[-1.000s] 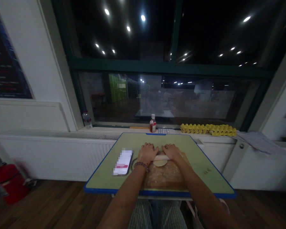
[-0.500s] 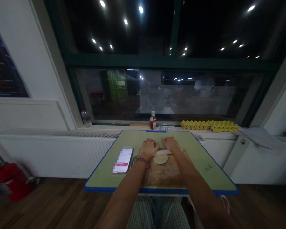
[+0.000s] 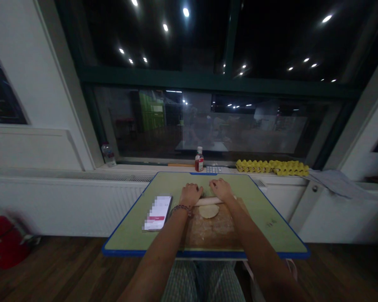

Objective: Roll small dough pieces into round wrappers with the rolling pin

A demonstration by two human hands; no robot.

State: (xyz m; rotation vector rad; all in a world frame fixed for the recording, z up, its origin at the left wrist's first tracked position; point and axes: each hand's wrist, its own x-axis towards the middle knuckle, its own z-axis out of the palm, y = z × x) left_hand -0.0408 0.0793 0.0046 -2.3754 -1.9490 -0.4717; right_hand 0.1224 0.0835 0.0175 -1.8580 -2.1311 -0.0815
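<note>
On the wooden board (image 3: 212, 238), head view: rolling pin (image 3: 209, 201) lies crosswise under left hand (image 3: 190, 194) and right hand (image 3: 221, 189), one toward each end. Fingers (image 3: 193, 186) bend forward past it; can't tell if closed on it. Flat dough round (image 3: 208, 211) sits on board, just nearside of pin. Phone (image 3: 159, 212) on table (image 3: 271, 237), left of left hand.

Left hand (image 3: 190, 194), bracelet (image 3: 182, 208) at wrist, and right hand (image 3: 221, 189) on rolling pin (image 3: 209, 201), one near each end. Flat roundish dough (image 3: 208, 211) at pin's near side, on brown board (image 3: 212, 234). Green counter (image 3: 272, 205) below, blue edging. Lit phone (image 3: 159, 212) left of board. Sill (image 3: 138, 169): red-liquid bottle (image 3: 199, 161), yellow egg trays (image 3: 271, 167), clear bottle (image 3: 108, 155) far left.
</note>
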